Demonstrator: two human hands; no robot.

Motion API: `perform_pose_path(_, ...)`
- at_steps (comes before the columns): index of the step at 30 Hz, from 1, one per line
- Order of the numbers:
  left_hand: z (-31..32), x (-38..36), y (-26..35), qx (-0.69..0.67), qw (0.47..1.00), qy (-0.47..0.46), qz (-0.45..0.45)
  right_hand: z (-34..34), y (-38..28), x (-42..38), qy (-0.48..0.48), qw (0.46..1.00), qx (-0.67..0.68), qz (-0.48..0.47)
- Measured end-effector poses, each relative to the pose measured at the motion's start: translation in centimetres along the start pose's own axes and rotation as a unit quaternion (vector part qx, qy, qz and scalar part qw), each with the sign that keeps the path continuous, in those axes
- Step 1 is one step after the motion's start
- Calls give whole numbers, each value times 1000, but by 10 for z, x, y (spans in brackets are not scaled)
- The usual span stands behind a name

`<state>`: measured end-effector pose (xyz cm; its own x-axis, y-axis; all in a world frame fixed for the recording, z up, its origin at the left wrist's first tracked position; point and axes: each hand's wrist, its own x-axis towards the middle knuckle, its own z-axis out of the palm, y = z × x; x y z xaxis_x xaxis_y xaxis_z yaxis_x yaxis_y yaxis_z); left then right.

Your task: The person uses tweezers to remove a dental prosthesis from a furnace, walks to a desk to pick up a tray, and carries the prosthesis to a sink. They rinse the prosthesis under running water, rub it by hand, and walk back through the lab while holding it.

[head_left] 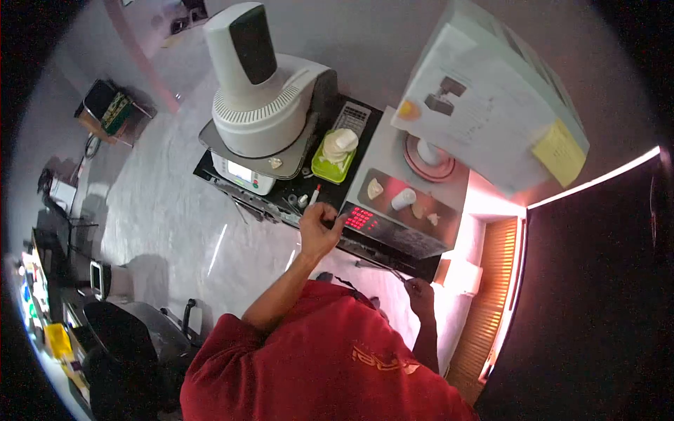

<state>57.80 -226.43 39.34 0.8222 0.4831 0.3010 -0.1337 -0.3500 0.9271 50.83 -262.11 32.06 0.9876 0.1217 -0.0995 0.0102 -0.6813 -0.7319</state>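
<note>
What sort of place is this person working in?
Probably a small workshop or laboratory, perhaps dental, though I can't be sure: there's a white bench machine with a control panel, a red digital display, and a green tray holding pale pieces.

Floor (182, 231): glossy grey, catching streaks of light
Wall (365, 42): plain grey
Near chair (119, 340): black, off to the left
Light (495, 202): pinkish glow around the ribbed orange panel (491, 302), right

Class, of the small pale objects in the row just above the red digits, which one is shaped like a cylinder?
The white cylinder, second from the left; the other pieces have irregular outlines.
</note>
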Motion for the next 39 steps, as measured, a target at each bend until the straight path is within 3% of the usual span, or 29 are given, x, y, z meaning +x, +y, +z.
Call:
perform_pose_path(2,6,13,9,41,992,24,113,0,-8,-2,9,999,27,39)
perform_pose_path(5,14,25,18,136,980,-20,144,1,-13,-10,18,998,43,50)
perform_pose_path(10,40,31,35,185,974,-52,122,4,-10,-28,10,993,-1,116)
perform_pose_path(14,61,36,31,182,975,-32,122,12,5,-43,44,993,52,96)
perform_pose_path(20,64,39,21,217,969,-21,119,12,16,-51,42,994,9,96)
perform_pose_path(35,57,43,20,252,958,-11,136,11,16,-52,66,989,49,121)
perform_pose_path(39,58,45,21,247,958,-2,143,7,12,-53,57,994,9,89)
